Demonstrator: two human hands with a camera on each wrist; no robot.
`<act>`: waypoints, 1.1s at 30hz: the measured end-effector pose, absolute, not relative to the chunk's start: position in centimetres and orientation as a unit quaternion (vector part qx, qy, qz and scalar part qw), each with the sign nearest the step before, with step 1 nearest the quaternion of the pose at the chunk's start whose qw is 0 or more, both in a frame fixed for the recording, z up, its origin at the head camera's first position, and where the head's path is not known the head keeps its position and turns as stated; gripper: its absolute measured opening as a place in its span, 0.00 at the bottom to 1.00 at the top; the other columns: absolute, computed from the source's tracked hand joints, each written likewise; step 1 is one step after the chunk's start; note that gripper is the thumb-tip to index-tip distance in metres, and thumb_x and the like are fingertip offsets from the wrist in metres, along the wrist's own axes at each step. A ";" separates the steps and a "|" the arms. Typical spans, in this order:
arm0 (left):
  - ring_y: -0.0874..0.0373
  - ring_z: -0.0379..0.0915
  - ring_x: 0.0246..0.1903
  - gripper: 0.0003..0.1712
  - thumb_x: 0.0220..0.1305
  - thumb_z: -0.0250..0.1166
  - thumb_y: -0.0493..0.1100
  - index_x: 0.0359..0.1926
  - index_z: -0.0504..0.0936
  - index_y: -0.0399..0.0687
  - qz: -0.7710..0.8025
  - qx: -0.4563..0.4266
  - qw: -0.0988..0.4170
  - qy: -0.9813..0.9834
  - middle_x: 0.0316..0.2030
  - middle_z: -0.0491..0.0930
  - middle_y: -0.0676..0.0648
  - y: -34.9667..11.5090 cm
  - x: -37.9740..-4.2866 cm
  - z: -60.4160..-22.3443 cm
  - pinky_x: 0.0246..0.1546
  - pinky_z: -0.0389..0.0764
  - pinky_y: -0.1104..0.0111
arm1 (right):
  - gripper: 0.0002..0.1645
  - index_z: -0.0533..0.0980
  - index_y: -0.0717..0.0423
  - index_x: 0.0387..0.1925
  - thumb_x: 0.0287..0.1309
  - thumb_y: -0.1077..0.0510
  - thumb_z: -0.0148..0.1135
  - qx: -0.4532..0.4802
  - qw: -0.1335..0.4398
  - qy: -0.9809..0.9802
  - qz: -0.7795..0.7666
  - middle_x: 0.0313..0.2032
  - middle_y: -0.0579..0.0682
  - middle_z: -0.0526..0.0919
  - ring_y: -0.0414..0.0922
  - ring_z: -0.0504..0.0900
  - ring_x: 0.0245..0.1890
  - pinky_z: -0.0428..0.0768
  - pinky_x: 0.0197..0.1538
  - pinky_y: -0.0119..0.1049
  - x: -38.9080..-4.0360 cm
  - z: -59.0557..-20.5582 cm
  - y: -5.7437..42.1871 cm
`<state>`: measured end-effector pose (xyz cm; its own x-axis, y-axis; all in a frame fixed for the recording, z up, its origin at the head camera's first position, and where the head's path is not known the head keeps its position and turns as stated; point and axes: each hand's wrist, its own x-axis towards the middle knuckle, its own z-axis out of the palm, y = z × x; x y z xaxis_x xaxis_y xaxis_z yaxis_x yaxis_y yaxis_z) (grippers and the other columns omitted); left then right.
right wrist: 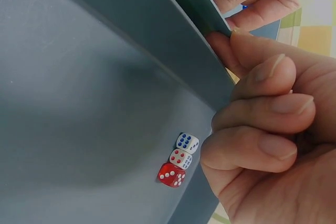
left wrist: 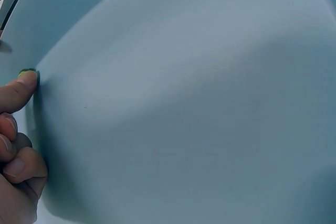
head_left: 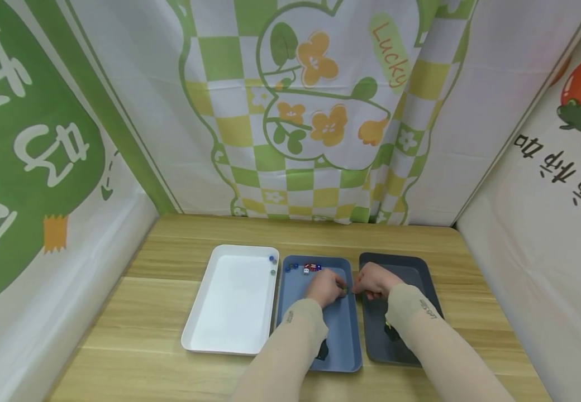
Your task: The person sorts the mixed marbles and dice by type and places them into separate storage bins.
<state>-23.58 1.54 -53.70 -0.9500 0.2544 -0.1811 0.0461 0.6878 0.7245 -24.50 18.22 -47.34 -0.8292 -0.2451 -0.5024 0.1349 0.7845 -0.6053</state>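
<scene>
My left hand (head_left: pixel 324 287) reaches over the right side of the blue tray (head_left: pixel 341 346) and pinches a small green piece (left wrist: pixel 27 70), mostly hidden by the thumb. My right hand (head_left: pixel 375 279) is close beside it, above the left rim of the dark grey tray (head_left: pixel 378 349). Its thumb and forefinger meet at the neighbouring tray rims, while the other fingers curl into the palm; I cannot tell whether anything is between those fingertips. Below it, two white dice (right wrist: pixel 184 150) and a red die (right wrist: pixel 171 175) sit in a row against the tray wall.
Several small blue pieces (head_left: pixel 295 266) and red and white dice (head_left: pixel 306 271) lie at the blue tray's far end. A white tray (head_left: pixel 227 301) to the left holds a few small pieces (head_left: pixel 272 272) by its far right corner. Patterned curtains (head_left: pixel 315 184) hang behind the wooden table (head_left: pixel 134 312).
</scene>
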 end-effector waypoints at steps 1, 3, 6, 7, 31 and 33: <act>0.64 0.79 0.33 0.07 0.59 0.75 0.38 0.40 0.92 0.49 0.389 0.081 0.136 0.907 0.39 0.89 0.52 1.5 -23.6 -53.7 0.33 0.80 0.69 | 0.13 0.83 0.65 0.23 0.63 0.64 0.66 -0.031 0.290 0.899 -0.326 0.07 0.45 0.65 0.38 0.58 0.09 0.57 0.16 0.32 -24.5 -47.3 18.2; 0.64 0.78 0.32 0.07 0.58 0.75 0.38 0.39 0.92 0.49 0.396 0.076 0.138 0.905 0.40 0.89 0.52 1.5 -23.6 -53.7 0.33 0.80 0.69 | 0.13 0.82 0.65 0.23 0.63 0.64 0.66 -0.031 0.289 0.900 -0.325 0.07 0.45 0.65 0.38 0.58 0.09 0.57 0.16 0.32 -24.5 -47.3 18.2; 0.65 0.78 0.32 0.07 0.58 0.76 0.39 0.39 0.92 0.50 0.404 0.080 0.135 0.901 0.41 0.89 0.52 1.3 -23.9 -54.0 0.33 0.80 0.69 | 0.12 0.83 0.66 0.24 0.63 0.64 0.66 -0.031 0.288 0.901 -0.323 0.07 0.45 0.65 0.38 0.58 0.09 0.57 0.16 0.32 -24.5 -47.3 18.2; 0.65 0.78 0.32 0.07 0.58 0.76 0.39 0.39 0.92 0.50 0.407 0.085 0.134 0.900 0.41 0.89 0.52 1.2 -24.0 -54.1 0.33 0.80 0.70 | 0.11 0.83 0.66 0.25 0.63 0.64 0.66 -0.031 0.288 0.901 -0.323 0.07 0.45 0.65 0.38 0.59 0.09 0.57 0.16 0.32 -24.4 -47.3 18.2; 0.59 0.80 0.37 0.14 0.67 0.69 0.45 0.52 0.89 0.49 0.454 0.103 0.068 0.882 0.48 0.88 0.50 -6.4 -26.2 -49.6 0.36 0.79 0.66 | 0.08 0.87 0.60 0.31 0.65 0.62 0.66 -0.022 0.300 0.898 -0.320 0.08 0.45 0.66 0.39 0.59 0.11 0.58 0.18 0.32 -24.6 -47.4 18.4; 0.58 0.78 0.35 0.14 0.67 0.69 0.45 0.52 0.89 0.49 0.453 0.096 0.059 0.884 0.48 0.88 0.50 -7.3 -26.3 -49.4 0.34 0.77 0.66 | 0.08 0.86 0.60 0.30 0.64 0.62 0.66 -0.021 0.302 0.897 -0.321 0.08 0.45 0.66 0.38 0.59 0.11 0.58 0.18 0.32 -24.5 -47.4 18.4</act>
<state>-26.28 -7.26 -49.43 -0.9745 0.2238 -0.0170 0.1168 0.5704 0.8130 -24.53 18.39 -47.35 -0.8171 -0.2315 -0.5280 0.1560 0.7929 -0.5891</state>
